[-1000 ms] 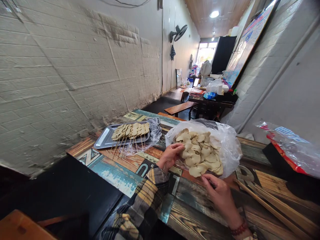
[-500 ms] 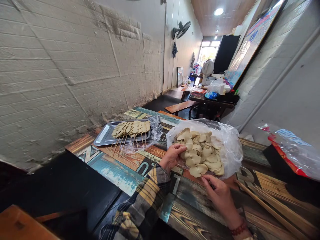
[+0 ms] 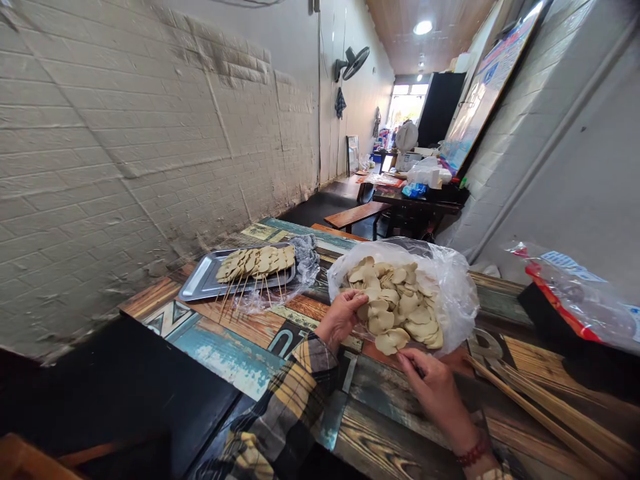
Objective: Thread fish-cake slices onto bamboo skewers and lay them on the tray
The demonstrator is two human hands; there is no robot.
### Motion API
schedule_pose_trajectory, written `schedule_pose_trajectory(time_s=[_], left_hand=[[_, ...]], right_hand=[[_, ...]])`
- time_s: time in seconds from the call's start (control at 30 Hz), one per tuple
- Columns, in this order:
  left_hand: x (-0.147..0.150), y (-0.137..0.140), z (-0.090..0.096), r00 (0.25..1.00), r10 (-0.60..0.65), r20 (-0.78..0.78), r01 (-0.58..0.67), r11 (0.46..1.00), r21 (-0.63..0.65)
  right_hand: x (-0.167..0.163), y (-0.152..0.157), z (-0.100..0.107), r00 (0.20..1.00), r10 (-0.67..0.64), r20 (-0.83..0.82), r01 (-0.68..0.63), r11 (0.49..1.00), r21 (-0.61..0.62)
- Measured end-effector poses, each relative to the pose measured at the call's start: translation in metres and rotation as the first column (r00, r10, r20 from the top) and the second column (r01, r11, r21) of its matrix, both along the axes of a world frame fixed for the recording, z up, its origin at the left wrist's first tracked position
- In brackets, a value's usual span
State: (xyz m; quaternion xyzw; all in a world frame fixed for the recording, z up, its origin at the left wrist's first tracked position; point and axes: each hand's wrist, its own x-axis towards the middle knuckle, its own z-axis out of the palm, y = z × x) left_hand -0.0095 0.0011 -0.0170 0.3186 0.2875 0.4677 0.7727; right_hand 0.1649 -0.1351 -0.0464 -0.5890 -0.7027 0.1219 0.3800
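Pale, flat food slices point(image 3: 413, 310) fill an open clear plastic bag point(image 3: 459, 280) on the table. At the bag's left edge my left hand point(image 3: 340, 317) pinches a slice between thumb and fingers. My right hand point(image 3: 434, 380) is closed in a pinch in front of the bag, on what looks like a thin skewer, mostly hidden. A few overlapping slices point(image 3: 391, 341) sit just beyond its fingertips. On the left, a metal tray point(image 3: 200, 280) bears several skewers of the same slices point(image 3: 256, 262), their sticks jutting over the near rim.
Long bare bamboo skewers point(image 3: 555, 407) lie right of my right hand. Behind them is a black box point(image 3: 543, 313) with red-edged plastic packaging. Crumpled plastic point(image 3: 306, 257) lies beside the tray. A brick-patterned wall point(image 3: 125, 147) runs along the left; a bench point(image 3: 356, 215) stands beyond the table.
The whole view has shifted slightly, so things sit a little further left. Both hands keep nearly the same place and pinch at the bag.
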Motion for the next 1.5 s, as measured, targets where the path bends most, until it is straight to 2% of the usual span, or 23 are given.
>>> schedule_pose_trajectory(time_s=[0.6, 0.77, 1.03, 1.2, 1.4, 1.5], left_hand=[[0.002, -0.002, 0.0, 0.999, -0.021, -0.039, 0.019, 0.999, -0.035], [0.002, -0.003, 0.002, 0.999, 0.008, -0.05, -0.011, 0.999, -0.044], [0.002, 0.001, 0.0, 0.997, 0.046, -0.054, -0.042, 0.997, 0.057], [0.002, 0.004, -0.004, 0.991, 0.081, -0.105, -0.073, 0.995, 0.071], [0.002, 0.003, -0.001, 0.996, 0.054, -0.071, -0.052, 0.998, 0.029], [-0.001, 0.008, -0.001, 0.99, 0.117, -0.073, -0.115, 0.993, 0.027]], right_hand=[[0.0, 0.0, -0.004, 0.999, -0.029, -0.044, 0.028, 0.999, -0.028], [-0.002, 0.002, 0.001, 0.994, -0.019, -0.109, 0.012, 0.998, -0.06], [-0.004, 0.006, 0.006, 0.964, -0.038, -0.263, -0.007, 0.986, -0.166], [-0.003, 0.008, 0.003, 0.963, -0.032, -0.267, -0.011, 0.987, -0.158], [-0.002, 0.009, 0.009, 0.969, -0.005, -0.248, -0.038, 0.985, -0.169], [0.0, 0.007, 0.014, 0.976, 0.021, -0.216, -0.059, 0.984, -0.167]])
